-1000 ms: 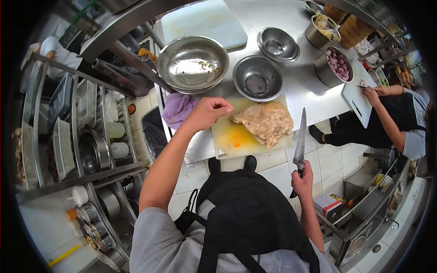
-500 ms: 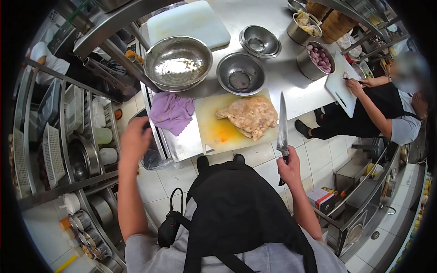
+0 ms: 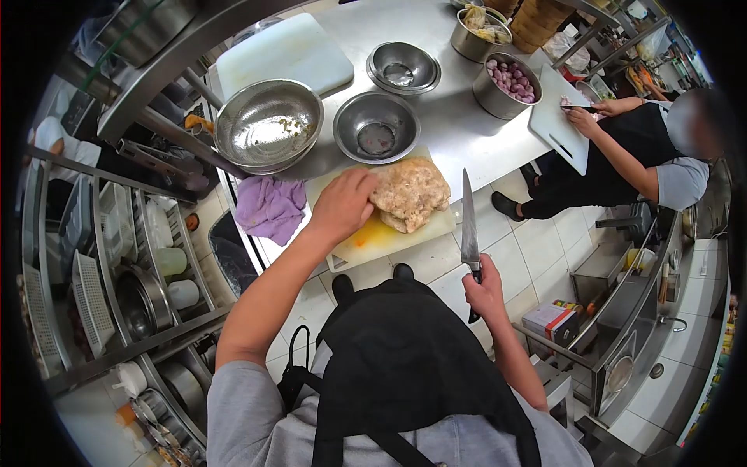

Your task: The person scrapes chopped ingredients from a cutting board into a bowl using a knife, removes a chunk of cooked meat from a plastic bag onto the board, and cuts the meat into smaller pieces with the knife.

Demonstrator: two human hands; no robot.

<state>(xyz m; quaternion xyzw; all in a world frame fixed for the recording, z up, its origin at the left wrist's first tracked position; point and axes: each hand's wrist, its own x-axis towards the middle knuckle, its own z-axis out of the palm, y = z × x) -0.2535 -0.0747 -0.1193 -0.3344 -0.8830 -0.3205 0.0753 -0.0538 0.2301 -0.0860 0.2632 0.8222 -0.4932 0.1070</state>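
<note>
A large, lumpy, pale-brown piece of cooked-looking meat [image 3: 412, 191] lies on a cream cutting board [image 3: 428, 232] at the table's front edge. My left hand [image 3: 346, 204] reaches over the board, its fingers bent against the meat's left end and covering that part. In my right hand [image 3: 484, 289] is a kitchen knife [image 3: 469, 222], held by its black handle. Its blade points up and away from me, right of the board and apart from the meat. Yellow-orange liquid shows on the board below my left hand.
A purple cloth [image 3: 268, 208] lies left of the board. Behind stand a strainer bowl [image 3: 268, 124], metal bowls [image 3: 377, 117] and a white cutting board [image 3: 284, 54]. A pot of shallots [image 3: 507, 86] stands at right, near a co-worker [image 3: 622, 148] cutting on another board.
My left hand has moved from beside the table's left edge over the board onto the meat. The knife stays in my right hand. The view has shifted slightly to the right.
</note>
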